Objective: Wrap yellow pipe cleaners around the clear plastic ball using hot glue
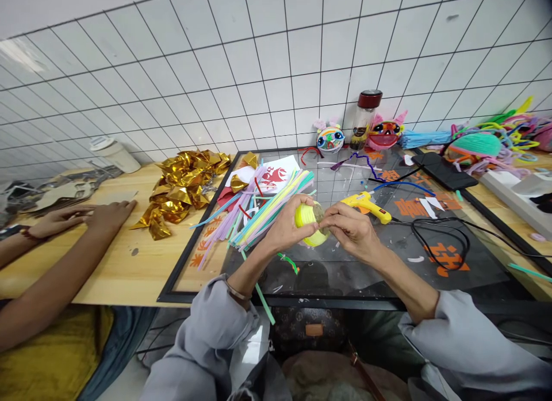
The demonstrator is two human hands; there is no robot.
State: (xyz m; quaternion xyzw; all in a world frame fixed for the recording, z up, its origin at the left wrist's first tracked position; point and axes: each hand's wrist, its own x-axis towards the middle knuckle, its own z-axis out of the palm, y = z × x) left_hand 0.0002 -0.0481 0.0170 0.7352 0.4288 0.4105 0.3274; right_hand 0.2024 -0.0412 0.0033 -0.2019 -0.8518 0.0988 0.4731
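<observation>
A round object wound with bright yellow strands [305,216] is in my left hand [285,224], with thumb and fingers wrapped round its side. Part of its top and right side looks brownish and see-through. My right hand [354,231] is closed in a pinch at the object's right edge; whatever lies between those fingertips is too small to make out. Just behind my right hand lies a yellow hot glue gun [366,205]. A bundle of pastel pipe cleaners [271,208] rests to the left, beyond my left wrist.
Crumpled gold foil [183,182] lies left of the black-framed board [181,274]. Two decorated animal faces [330,139] and a lidded bottle [365,122] stand by the wall. A black cable [466,240] loops at right. Another person's hands [106,217] rest on the far-left tabletop.
</observation>
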